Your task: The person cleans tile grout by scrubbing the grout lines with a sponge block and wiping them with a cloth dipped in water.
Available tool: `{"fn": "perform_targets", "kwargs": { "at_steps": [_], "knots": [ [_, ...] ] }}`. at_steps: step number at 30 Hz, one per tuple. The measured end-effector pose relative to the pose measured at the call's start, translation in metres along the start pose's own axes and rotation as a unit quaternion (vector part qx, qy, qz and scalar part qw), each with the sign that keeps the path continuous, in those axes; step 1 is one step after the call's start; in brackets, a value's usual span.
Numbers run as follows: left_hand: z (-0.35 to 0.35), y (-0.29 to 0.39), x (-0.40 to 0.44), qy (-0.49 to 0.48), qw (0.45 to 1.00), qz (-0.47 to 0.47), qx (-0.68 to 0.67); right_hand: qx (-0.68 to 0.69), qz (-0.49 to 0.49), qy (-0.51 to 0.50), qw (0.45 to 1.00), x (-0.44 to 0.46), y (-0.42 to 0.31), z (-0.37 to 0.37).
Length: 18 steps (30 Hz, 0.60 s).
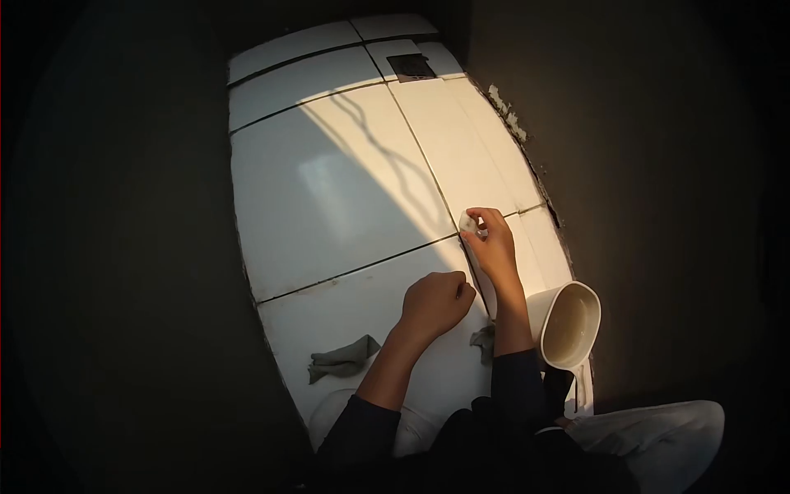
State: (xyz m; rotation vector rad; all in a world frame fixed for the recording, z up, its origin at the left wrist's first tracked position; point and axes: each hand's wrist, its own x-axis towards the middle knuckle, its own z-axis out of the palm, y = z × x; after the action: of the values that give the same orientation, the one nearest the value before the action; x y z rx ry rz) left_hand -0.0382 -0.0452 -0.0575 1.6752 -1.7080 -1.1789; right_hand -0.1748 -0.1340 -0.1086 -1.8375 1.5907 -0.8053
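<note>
Just above the white tiled floor (329,206), my right hand (494,247) pinches a small whitish piece (467,223) between thumb and fingers. The piece is close to a dark joint where several tiles meet; its exact kind is not clear. Lower and to the left, my left hand (436,303) is curled into a fist over the tiles. Whatever its fingers may enclose is hidden. A crumpled grey cloth (343,361) lies left of my left forearm. Between my forearms shows another bit of grey cloth (482,339), partly covered by my right arm.
A whitish long-handled dipper (572,325) stands right of my right forearm. A dark square drain cover (411,67) sits at the far end of the tiles. Broken white bits (508,113) lie along the right edge. Dark grey surfaces border both sides; sunlight crosses the floor.
</note>
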Motion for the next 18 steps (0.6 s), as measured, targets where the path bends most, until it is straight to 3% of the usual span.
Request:
{"fn": "perform_targets", "kwargs": {
  "at_steps": [1,5,7,10,13,16,18],
  "knots": [
    [-0.001,0.002,0.001,-0.009,1.000,-0.004,0.000,-0.081,-0.070,0.013,0.994,0.004,0.006,0.000],
    [0.000,0.005,0.004,-0.028,0.999,-0.003,0.028,-0.057,-0.050,-0.026,0.997,0.011,0.023,0.006],
    [0.000,0.004,0.007,-0.040,0.999,-0.005,0.029,-0.119,-0.119,-0.035,0.985,0.011,0.025,0.007],
    [-0.001,0.005,0.008,-0.043,0.999,-0.007,0.027,-0.003,-0.041,0.012,0.999,0.008,0.013,0.007],
    [0.000,0.006,0.008,-0.044,0.999,-0.003,0.024,-0.008,0.022,0.035,0.999,0.007,0.012,0.009],
    [0.001,0.007,0.008,-0.057,0.998,0.002,0.028,-0.128,-0.054,0.026,0.990,0.006,0.019,0.013],
    [0.001,0.007,0.008,-0.063,0.998,0.004,0.031,-0.078,-0.033,0.032,0.996,0.007,0.017,0.013]
  ]
}}
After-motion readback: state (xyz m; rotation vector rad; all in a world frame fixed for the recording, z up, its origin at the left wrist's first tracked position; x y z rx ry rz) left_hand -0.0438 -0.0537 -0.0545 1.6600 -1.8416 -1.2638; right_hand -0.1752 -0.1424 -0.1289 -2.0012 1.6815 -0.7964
